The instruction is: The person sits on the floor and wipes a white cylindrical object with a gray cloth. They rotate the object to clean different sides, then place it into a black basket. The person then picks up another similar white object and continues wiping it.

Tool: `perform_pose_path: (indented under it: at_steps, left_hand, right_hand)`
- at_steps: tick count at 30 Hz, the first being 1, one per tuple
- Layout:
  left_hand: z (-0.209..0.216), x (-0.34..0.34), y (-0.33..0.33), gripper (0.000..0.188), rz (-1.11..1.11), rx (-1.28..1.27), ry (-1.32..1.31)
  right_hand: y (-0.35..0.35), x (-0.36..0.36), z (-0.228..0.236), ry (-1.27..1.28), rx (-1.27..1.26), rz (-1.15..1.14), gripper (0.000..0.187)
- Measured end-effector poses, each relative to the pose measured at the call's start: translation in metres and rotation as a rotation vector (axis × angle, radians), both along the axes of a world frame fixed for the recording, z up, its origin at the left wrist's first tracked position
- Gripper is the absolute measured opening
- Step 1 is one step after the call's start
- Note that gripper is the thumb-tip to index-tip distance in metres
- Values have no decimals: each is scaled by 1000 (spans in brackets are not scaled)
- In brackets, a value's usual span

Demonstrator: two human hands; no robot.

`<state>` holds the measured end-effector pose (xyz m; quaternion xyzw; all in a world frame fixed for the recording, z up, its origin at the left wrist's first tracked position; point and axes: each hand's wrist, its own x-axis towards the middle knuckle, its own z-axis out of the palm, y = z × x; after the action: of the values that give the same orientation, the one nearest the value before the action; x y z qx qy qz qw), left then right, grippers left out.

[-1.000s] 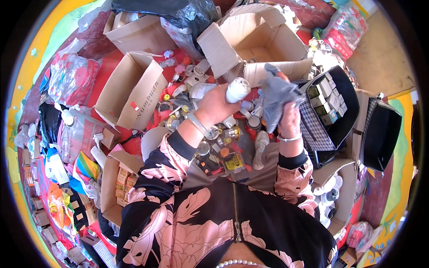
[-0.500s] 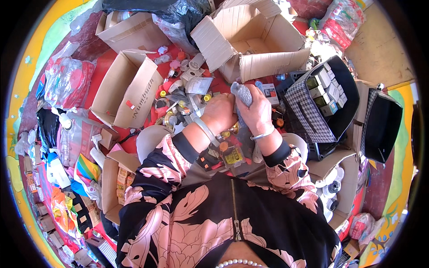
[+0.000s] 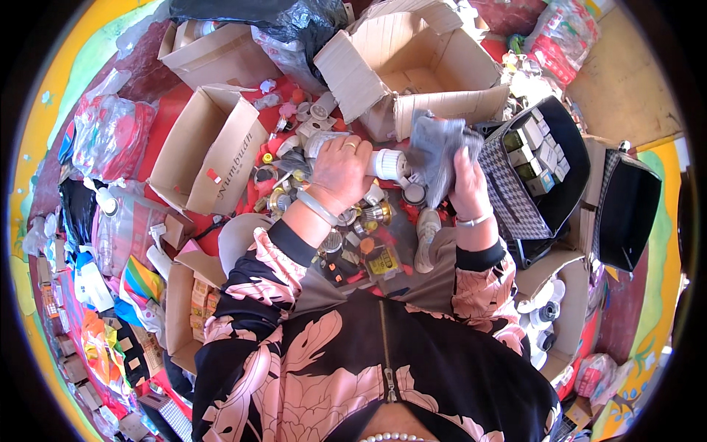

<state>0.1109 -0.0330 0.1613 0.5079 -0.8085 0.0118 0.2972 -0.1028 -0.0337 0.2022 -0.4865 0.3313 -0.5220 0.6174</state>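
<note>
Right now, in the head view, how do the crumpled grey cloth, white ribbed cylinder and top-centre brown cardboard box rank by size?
Brown cardboard box
Grey cloth
White cylinder, partly covered by the left hand

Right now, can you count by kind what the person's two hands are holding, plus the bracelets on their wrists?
White cylinder, in the left hand: 1
Grey cloth, in the right hand: 1
Bracelets: 2
Total: 4
</note>
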Motion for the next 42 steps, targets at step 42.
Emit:
perform_pose_path:
  at_steps: [42]
  left_hand:
    - [-30, 7, 7, 50, -506, 1174, 571]
  right_hand:
    - [11, 27, -28, 781, -809, 63, 43]
